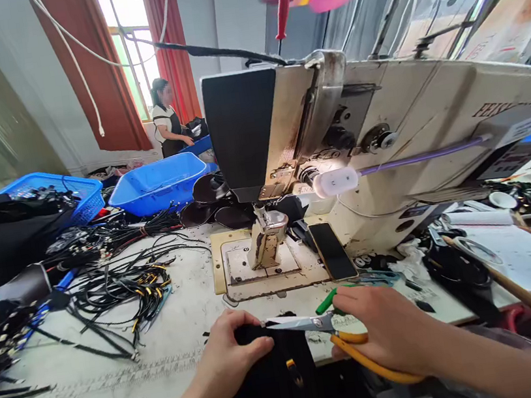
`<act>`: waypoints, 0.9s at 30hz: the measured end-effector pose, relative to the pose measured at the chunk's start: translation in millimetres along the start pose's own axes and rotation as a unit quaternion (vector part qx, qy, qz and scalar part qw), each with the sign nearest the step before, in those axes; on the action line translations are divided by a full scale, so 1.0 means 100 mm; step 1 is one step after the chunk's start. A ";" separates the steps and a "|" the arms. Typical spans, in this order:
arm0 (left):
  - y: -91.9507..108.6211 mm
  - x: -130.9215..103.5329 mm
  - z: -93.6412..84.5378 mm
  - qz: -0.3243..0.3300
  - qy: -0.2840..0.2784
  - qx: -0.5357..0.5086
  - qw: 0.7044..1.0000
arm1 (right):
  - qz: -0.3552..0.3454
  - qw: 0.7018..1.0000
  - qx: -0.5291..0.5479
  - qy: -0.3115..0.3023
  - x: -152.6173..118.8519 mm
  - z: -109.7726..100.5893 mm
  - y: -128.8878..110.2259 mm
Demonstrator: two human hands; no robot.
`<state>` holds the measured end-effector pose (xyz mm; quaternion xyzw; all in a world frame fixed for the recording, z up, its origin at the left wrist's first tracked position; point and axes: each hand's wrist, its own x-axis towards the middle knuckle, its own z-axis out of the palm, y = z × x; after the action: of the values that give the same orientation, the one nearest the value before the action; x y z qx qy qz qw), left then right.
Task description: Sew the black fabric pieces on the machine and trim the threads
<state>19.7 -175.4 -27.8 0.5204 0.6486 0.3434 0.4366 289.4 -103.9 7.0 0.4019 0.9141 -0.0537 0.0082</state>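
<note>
The person's left hand [232,354] has its thumb and forefinger curled close around the edge of some black cloth [272,389], right at the front of the tabletop [187,342]. Over at three o'clock from it, the right hand [384,324] is wrapped round the orange handles of a pair of scissors [320,323], blades pointing to nine o'clock across the cloth, tips just beside the left forefinger. A green piece [326,301] pokes out by the right fingers; I can't tell whether it's held too. At twelve o'clock stands a sewing machine [422,117], a phone [335,252] lying at its foot, one o'clock from the scissors. Black cords [120,292] sprawl at ten o'clock from the left hand.
</note>
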 end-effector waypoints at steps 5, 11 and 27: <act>-0.03 0.03 0.00 -0.008 0.001 -0.024 1.000 | -0.085 0.992 -0.055 0.078 0.08 0.08 0.10; -0.02 0.05 -0.01 -0.026 -0.002 -0.043 0.999 | -0.179 0.969 -0.074 0.153 0.28 0.12 0.19; -0.05 0.10 0.00 -0.023 -0.014 -0.024 0.999 | -0.207 0.975 -0.082 -0.018 0.53 0.02 0.20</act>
<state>17.2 -167.3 -34.5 0.4996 0.6460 0.3412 0.4655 267.9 -51.4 -0.2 0.2008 0.9785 0.0136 0.0461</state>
